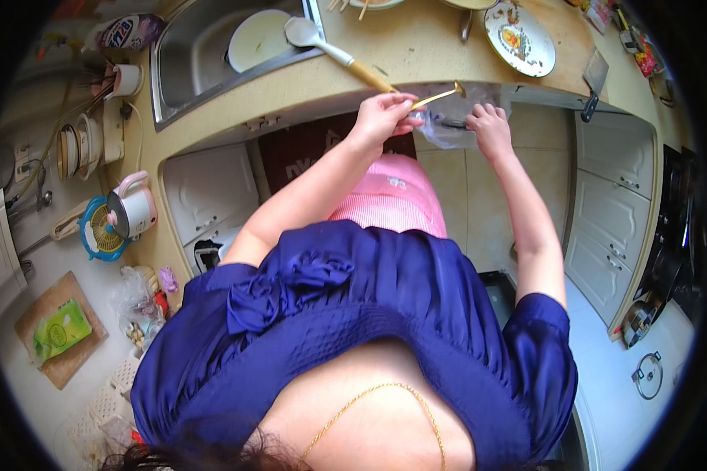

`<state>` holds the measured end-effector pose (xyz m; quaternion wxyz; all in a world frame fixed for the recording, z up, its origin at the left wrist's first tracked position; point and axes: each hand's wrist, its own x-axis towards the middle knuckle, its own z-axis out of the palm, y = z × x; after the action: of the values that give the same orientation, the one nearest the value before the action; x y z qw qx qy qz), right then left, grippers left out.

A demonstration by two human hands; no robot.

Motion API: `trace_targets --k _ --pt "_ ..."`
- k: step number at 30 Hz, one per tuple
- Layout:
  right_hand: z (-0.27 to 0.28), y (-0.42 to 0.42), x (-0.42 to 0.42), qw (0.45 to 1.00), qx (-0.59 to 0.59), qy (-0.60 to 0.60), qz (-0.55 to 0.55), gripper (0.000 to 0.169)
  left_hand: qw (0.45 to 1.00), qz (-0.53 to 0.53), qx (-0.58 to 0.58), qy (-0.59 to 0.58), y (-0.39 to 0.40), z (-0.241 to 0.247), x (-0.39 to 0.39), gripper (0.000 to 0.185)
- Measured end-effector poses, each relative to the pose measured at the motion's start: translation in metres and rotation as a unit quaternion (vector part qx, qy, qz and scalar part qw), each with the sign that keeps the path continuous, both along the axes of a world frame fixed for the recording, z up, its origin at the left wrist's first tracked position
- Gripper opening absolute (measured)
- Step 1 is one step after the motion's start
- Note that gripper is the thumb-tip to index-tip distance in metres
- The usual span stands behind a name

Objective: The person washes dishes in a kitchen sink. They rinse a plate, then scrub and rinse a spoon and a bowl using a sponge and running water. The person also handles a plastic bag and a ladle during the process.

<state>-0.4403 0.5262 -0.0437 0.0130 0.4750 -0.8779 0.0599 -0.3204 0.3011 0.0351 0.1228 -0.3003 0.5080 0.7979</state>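
My left hand point(387, 116) grips the handle ends of two utensils just off the counter's front edge. One is a large spoon point(353, 65) with a wooden handle and a white head, which reaches over the sink's rim. The other is a thin gold-coloured utensil point(439, 96) whose small head points right. To the right, my right hand point(490, 125) is closed on a clear plastic bag point(448, 126) that hangs below the counter edge. Something dark shows in or behind the bag; what it is cannot be told.
A steel sink point(197, 65) holds a pale plate point(258, 42). On the counter are a plate with food scraps point(521, 42) and a cleaver point(595, 76), its black handle over the edge. An electric pot point(135, 206) stands at left; cabinets point(611, 182) are below at right.
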Motion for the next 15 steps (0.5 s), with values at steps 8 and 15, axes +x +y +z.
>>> trace_targets --k 8,15 --pt "-0.005 0.009 0.003 0.989 0.009 -0.062 -0.137 0.004 1.0 0.01 0.004 -0.005 0.0 -0.003 0.002 0.021" --pt "-0.006 0.014 -0.005 0.956 0.015 -0.143 -0.256 0.009 1.0 0.022 0.014 -0.002 0.0 -0.005 0.005 0.019"
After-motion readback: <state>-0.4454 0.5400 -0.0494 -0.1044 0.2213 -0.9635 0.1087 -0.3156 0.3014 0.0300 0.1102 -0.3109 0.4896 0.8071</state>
